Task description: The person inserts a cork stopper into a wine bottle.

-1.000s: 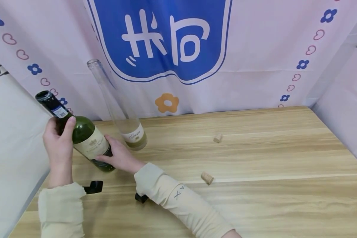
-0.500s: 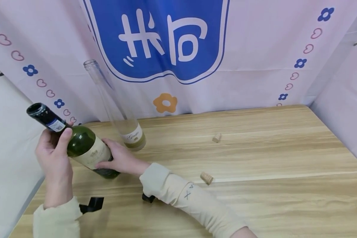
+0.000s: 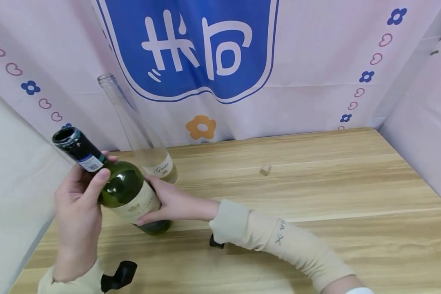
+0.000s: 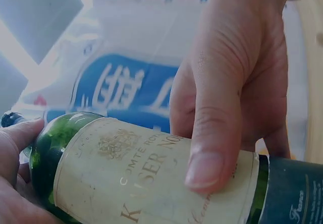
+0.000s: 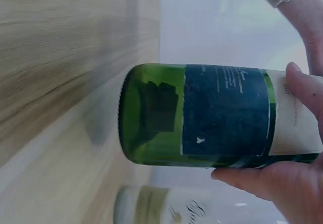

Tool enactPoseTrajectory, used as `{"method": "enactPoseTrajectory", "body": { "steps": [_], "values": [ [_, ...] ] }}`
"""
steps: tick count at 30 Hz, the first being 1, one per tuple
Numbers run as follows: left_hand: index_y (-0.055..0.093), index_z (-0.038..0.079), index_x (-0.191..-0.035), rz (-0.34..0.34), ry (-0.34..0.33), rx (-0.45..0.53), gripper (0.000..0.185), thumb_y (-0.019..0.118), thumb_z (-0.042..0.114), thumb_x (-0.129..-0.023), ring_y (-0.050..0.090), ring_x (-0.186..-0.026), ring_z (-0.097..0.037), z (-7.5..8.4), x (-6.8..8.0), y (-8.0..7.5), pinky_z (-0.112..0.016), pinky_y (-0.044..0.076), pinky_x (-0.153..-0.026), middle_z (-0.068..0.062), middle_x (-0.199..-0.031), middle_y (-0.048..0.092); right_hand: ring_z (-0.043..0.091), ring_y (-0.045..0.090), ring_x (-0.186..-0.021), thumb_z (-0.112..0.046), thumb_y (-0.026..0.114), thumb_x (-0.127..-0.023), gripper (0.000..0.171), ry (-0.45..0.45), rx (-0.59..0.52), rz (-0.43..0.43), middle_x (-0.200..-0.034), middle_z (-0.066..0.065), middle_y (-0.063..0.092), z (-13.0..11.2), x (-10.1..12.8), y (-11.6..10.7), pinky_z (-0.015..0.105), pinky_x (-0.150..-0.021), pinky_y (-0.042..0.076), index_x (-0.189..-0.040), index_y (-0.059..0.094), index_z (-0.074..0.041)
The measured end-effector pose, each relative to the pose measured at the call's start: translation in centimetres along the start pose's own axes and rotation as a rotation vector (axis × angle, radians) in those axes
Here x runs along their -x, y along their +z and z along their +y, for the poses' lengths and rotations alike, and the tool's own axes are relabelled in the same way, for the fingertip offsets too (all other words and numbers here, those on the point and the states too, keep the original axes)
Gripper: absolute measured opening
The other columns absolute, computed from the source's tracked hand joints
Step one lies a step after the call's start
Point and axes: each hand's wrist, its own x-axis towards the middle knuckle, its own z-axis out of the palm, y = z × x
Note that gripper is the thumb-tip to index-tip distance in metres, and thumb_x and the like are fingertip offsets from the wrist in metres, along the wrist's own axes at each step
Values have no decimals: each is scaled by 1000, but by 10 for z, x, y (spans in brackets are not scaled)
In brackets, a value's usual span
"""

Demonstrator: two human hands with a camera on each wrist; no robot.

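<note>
Both hands hold a green wine bottle (image 3: pixel 123 185), tilted with its uncorked mouth toward the upper left. The left hand (image 3: pixel 79 212) grips it at the base of the dark neck, thumb on the near side. Around the lower body curls the right hand (image 3: pixel 174 202), its thumb across the cream label (image 4: pixel 136 168). In the right wrist view the bottle's base (image 5: pixel 151 115) hangs off the wooden table, with a dark blue-green lower label (image 5: pixel 224 113) above it. Behind stands a clear tall-necked bottle (image 3: pixel 126 118) with a white label, partly covered by the green bottle and right hand.
A small cork (image 3: pixel 265 169) lies on the wooden table (image 3: pixel 316 171), right of the bottles. A printed curtain (image 3: pixel 308 61) hangs along the table's back edge. A white side wall (image 3: pixel 14 175) rises close to the left hand. Black wrist-worn pieces (image 3: pixel 121 277) stick out near both sleeves.
Both hands have brought the green bottle nearer the person and to the right, its mouth dipping first left, then right. The right forearm now covers the nearer cork. The head view has shifted slightly.
</note>
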Motion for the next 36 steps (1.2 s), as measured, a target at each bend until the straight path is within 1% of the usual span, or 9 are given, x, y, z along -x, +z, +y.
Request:
{"method": "enactPoseTrajectory", "body": {
  "steps": [3, 6, 9, 13, 16, 22, 26, 33, 36],
  "values": [
    [51, -13, -117, -50, -15, -33, 30, 48, -13, -87, 55, -103, -24, -1, 3, 15, -25, 42, -91, -14, -102, 64, 5, 42, -116, -25, 78, -71, 93, -4, 0, 7, -133, 7, 41, -2, 16, -12, 13, -94, 32, -140, 18, -6],
    [51, -12, -117, -98, -16, -25, 30, 46, -15, -87, 55, -103, -24, -4, 4, 27, -26, 41, -92, -14, -103, 63, 8, 42, -117, -22, 79, -71, 93, -29, -28, 11, -132, 9, 41, -4, 29, -23, 16, -95, 33, -139, 18, -5],
    [53, -11, -116, -131, -27, -30, 30, 47, -14, -87, 55, -104, -24, -5, 5, 38, -26, 40, -93, -14, -105, 63, 10, 41, -117, -18, 78, -71, 91, -47, -64, 9, -131, 9, 40, -4, 39, -33, 18, -97, 33, -138, 18, -4],
    [55, -7, -115, -176, -46, -55, 29, 49, -12, -87, 54, -105, -24, -10, 5, 52, -27, 40, -93, -14, -106, 63, 11, 41, -116, -17, 78, -72, 87, -19, -79, 7, -130, 8, 41, -3, 52, -45, 20, -97, 33, -137, 21, -4],
    [56, -6, -115, -218, -38, -86, 28, 50, -10, -87, 54, -105, -25, -14, 4, 63, -27, 40, -92, -12, -106, 62, 12, 43, -115, -17, 78, -72, 86, 11, -71, 22, -128, 8, 43, -2, 62, -54, 22, -97, 35, -136, 22, -4],
    [54, -6, -116, -296, -15, -143, 29, 53, -5, -88, 54, -105, -23, -30, 0, 82, -29, 41, -91, -9, -107, 62, 14, 47, -113, -18, 79, -71, 89, 54, -21, 61, -124, 7, 48, 4, 82, -71, 26, -95, 38, -136, 20, -4],
    [55, -2, -118, -334, -15, -152, 30, 54, -2, -88, 54, -104, -22, -45, -2, 90, -29, 41, -91, -6, -106, 62, 17, 48, -113, -17, 78, -72, 88, 55, -2, 76, -123, 10, 49, 12, 93, -79, 30, -94, 39, -135, 19, -3],
    [49, -9, -120, -393, -37, -189, 32, 53, -2, -89, 52, -106, -23, -64, -3, 104, -31, 42, -89, -2, -106, 62, 20, 48, -114, -11, 76, -73, 90, 78, -87, 91, -126, 13, 47, 26, 109, -86, 31, -93, 41, -137, 13, -6],
    [49, -10, -120, -413, -48, -204, 33, 52, -4, -88, 53, -105, -22, -69, -2, 109, -31, 43, -88, 0, -106, 62, 21, 48, -114, -9, 76, -73, 92, 95, -126, 100, -128, 14, 45, 30, 115, -87, 31, -92, 43, -139, 11, -7]
  ]
}}
